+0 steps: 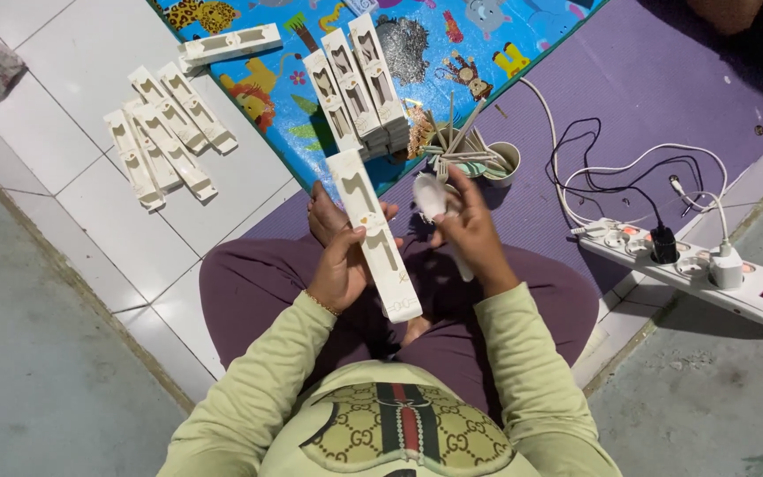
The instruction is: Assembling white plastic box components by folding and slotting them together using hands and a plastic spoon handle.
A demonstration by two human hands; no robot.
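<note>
Person sits cross-legged on the floor, seen from above, pale green sleeves, dark purple trousers. Left hand (339,265) is clamped round a long cream cardboard sleeve (374,234) with cut-out windows, held tilted over the lap, top end pointing away from the body. Right hand (470,231) pinches a white plastic spoon (430,196) by the handle, bowl end up, just beside the sleeve's upper half; can't tell if spoon and sleeve touch. Ahead of the hands, a small round cup (503,161) of pale utensils (457,141) sits on the purple mat (629,97), close to the right hand. Left of it, a stack of matching sleeves (359,84) lies on a colourful animal-print play mat (452,44). One more sleeve (231,44) lies crosswise at that mat's far edge. A loose group of finished-looking sleeves (165,132) lies on the white floor tiles (64,79), well apart from the hands. To the right, a white power strip (699,269) with a red switch, a black plug and a white charger, cables (629,172) looping across the purple mat.
</note>
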